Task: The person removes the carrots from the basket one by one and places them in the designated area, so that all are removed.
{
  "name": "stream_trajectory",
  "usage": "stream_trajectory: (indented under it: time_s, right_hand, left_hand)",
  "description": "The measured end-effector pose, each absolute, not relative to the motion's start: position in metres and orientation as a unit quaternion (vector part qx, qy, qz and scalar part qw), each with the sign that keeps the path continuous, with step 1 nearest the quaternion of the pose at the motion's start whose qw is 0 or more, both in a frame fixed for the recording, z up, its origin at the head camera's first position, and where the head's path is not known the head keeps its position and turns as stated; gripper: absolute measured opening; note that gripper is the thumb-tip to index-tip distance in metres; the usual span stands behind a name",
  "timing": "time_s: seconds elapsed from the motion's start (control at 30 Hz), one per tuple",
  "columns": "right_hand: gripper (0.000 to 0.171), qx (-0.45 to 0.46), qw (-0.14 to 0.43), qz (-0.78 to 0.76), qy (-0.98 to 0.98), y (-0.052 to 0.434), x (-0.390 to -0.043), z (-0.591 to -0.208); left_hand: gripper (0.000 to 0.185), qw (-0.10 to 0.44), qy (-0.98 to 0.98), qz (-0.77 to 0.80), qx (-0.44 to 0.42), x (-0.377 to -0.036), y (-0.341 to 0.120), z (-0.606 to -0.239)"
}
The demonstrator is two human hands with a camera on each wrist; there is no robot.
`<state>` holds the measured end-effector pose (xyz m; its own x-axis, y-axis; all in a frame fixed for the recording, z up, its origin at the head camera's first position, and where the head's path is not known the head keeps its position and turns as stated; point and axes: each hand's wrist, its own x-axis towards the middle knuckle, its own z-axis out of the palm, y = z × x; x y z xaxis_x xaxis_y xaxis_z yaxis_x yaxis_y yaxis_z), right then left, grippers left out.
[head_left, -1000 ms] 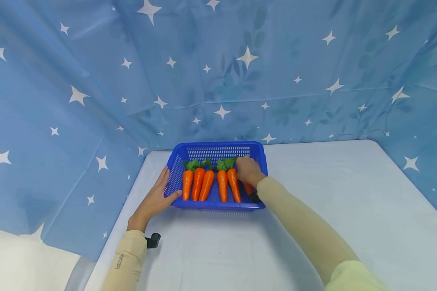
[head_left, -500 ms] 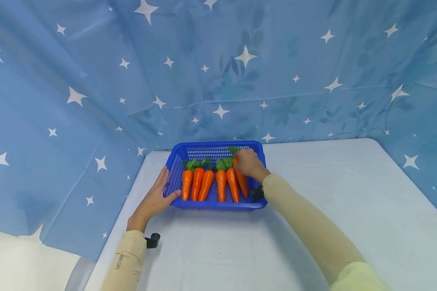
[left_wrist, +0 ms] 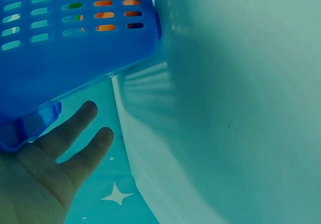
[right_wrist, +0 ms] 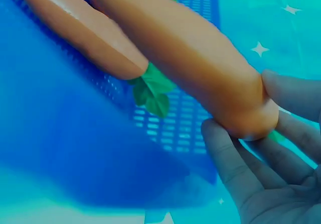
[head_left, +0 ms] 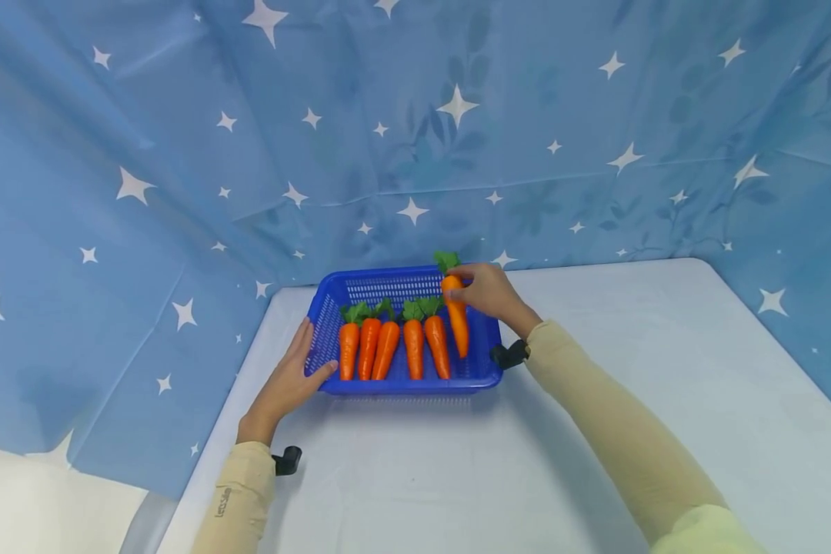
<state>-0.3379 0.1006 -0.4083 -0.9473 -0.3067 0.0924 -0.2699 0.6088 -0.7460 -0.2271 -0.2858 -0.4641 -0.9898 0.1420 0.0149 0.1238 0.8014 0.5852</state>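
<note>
In the head view, a blue plastic basket (head_left: 402,388) stands on the table with several orange, green-topped carrots inside: three side by side at the left, two (head_left: 414,350) nearer the middle. My right hand (head_left: 493,292) pinches another carrot (head_left: 458,327) by its thick top end, above the basket's right part. The right wrist view shows thumb and fingertips on opposite sides of this carrot (right_wrist: 190,48), its tip pointing away from the hand. My left hand (head_left: 289,385) lies against the basket's left side, thumb at the rim; two straight fingers (left_wrist: 90,151) show in the left wrist view.
A white-covered table (head_left: 616,331) extends to the right and in front of the basket. Blue cloth with white stars (head_left: 415,138) hangs behind the table and on the left. Dark wrist cameras (head_left: 508,355) sit on both wrists.
My right hand has lifted the rightmost carrot from among the others, up and slightly back. My left hand stays at the basket's side. The head view has shifted slightly.
</note>
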Motion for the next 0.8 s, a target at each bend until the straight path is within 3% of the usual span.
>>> stream_trajectory:
  time_s: [0.8]
  right_hand:
    - [0.063,-0.107,0.037,-0.492,0.863,0.159,-0.334,-0.398]
  left_hand:
    - [0.098,0.019,0.952,0.299,0.056,-0.229,-0.285,-0.466]
